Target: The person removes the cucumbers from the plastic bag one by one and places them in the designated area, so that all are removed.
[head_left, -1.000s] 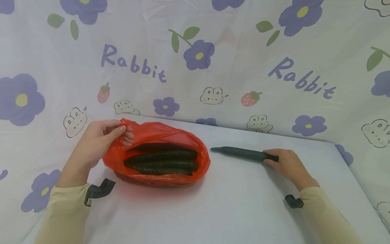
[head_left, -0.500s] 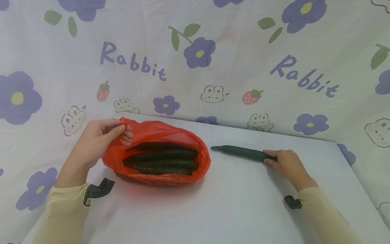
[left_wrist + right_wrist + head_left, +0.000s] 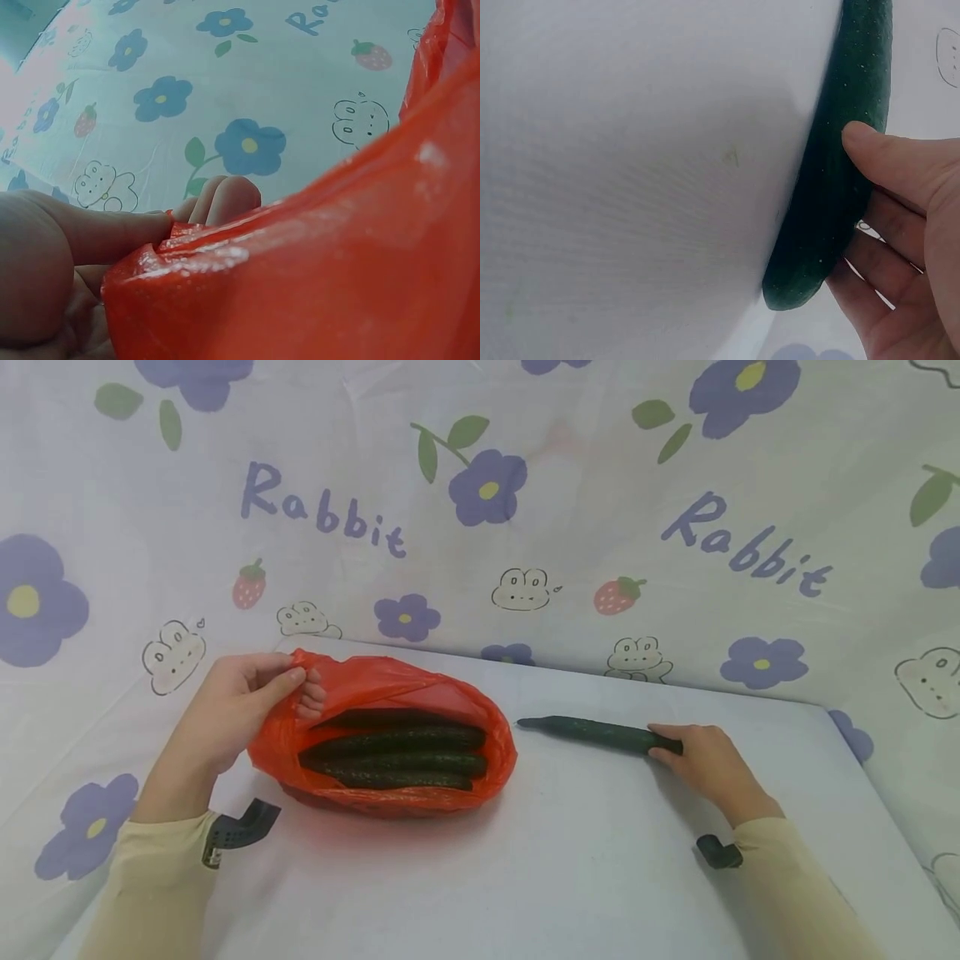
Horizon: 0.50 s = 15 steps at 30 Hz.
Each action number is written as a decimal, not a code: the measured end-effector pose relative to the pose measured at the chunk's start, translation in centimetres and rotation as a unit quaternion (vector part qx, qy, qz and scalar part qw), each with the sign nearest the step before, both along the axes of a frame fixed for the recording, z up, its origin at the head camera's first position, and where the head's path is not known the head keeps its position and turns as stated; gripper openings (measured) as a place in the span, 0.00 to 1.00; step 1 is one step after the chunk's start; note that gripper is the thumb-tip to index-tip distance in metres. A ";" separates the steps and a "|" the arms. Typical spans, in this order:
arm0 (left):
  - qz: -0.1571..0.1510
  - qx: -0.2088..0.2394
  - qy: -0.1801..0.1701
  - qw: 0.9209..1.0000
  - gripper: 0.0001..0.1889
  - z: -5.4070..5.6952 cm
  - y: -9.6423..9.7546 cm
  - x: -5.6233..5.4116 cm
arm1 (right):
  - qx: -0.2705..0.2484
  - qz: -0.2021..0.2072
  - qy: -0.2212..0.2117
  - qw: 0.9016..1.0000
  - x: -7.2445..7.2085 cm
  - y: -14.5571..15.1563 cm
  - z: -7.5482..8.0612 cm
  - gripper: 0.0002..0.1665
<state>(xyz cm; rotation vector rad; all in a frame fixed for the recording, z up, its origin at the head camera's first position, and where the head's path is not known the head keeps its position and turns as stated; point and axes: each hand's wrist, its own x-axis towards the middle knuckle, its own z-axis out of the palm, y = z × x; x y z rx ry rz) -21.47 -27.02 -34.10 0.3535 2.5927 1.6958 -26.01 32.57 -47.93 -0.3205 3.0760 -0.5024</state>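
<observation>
Pale cloth (image 3: 585, 468) hangs behind and at both sides, printed with purple flowers (image 3: 487, 489), strawberries (image 3: 249, 587), rabbit faces (image 3: 521, 591) and the word "Rabbit" in two places. In front of it stands a white table (image 3: 570, 868).

A red plastic bag (image 3: 390, 806) sits on the table, left of the middle, its mouth gaping toward the person. Inside, cucumbers (image 3: 405, 741) lie side by side, roughly crosswise; four can be made out, the rearmost in shadow under the bag's back wall.

The left hand (image 3: 243, 706) has its grip clamped on the bag's left upper rim, thumb against fingers with the film bunched between them, and that corner is held up.

To the right of the bag and apart from it, a loose cucumber (image 3: 592, 732) stretches over the table, its narrow tip toward the bag. The right hand (image 3: 708, 760) has its grip clamped around the other end, thumb on one side and fingers on the opposite one; the rounded end pokes out past it.

Both sleeves (image 3: 153, 885) are cream, with a dark wrist camera (image 3: 238, 831) at each cuff.
</observation>
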 end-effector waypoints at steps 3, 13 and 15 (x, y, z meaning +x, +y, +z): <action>0.001 0.000 0.002 1.000 0.15 0.1 -0.1 0.1 | -0.001 0.002 -0.004 1.000 0.1 0.1 0.0 0.30; 0.000 0.006 0.003 1.000 0.15 -0.1 -0.2 0.0 | -0.024 0.015 -0.001 1.000 0.1 0.0 -0.1 0.31; 0.000 0.007 0.003 1.000 0.15 -0.1 -0.2 0.0 | -0.027 0.017 -0.001 0.999 0.2 0.0 -0.2 0.31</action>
